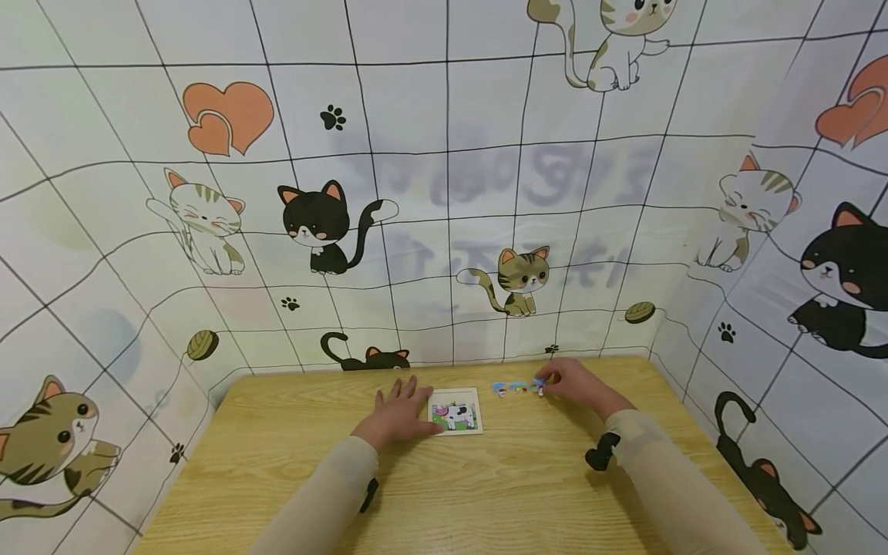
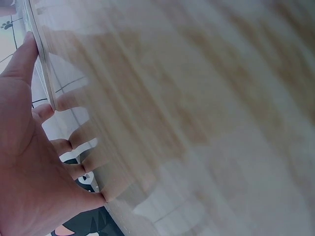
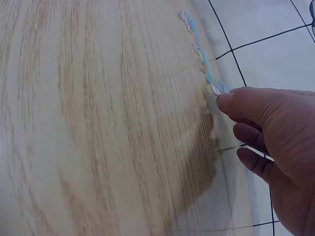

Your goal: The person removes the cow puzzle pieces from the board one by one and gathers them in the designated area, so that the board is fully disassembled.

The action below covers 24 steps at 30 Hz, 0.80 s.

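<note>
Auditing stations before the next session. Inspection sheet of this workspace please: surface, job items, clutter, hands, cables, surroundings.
Surface: light wood-grain table.
Job items: pale-bordered board with a cow picture; row of small colourful pieces to its right.
Clutter: nothing seen.
Left hand: fingers spread, touching the board's left side.
Right hand: thumb and finger pinch at the row's right end.
Cables: nothing seen.
Surroundings: white wall covering with black grid lines, cartoon cats, hearts and paw prints.
</note>
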{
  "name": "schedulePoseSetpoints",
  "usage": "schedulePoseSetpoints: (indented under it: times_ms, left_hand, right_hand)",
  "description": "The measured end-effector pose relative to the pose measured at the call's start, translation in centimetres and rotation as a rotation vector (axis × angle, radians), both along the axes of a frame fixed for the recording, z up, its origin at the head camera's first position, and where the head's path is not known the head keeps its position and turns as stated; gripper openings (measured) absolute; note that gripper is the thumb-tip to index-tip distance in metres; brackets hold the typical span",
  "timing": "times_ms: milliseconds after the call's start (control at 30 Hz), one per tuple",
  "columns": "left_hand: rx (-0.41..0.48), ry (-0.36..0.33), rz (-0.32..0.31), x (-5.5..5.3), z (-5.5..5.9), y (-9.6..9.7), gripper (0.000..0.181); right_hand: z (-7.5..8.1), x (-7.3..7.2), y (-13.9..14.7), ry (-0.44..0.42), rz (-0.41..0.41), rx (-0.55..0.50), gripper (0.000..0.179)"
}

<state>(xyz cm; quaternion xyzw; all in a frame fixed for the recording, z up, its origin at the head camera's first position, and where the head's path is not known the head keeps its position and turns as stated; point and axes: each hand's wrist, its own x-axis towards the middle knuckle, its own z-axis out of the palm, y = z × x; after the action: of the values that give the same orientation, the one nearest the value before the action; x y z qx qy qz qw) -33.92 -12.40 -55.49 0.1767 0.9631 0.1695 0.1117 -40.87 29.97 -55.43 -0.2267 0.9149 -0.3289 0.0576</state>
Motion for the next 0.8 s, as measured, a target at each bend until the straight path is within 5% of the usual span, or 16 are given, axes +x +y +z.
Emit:
schedulePoseSetpoints:
  times_ms: [800]
  left_hand:
    - [0.003, -0.002, 0.0, 0.03, 0.04, -0.01, 0.093]
  right_hand:
    - [-0.08, -0.58, 0.04, 0.005, 0.037, 0.074, 0.027]
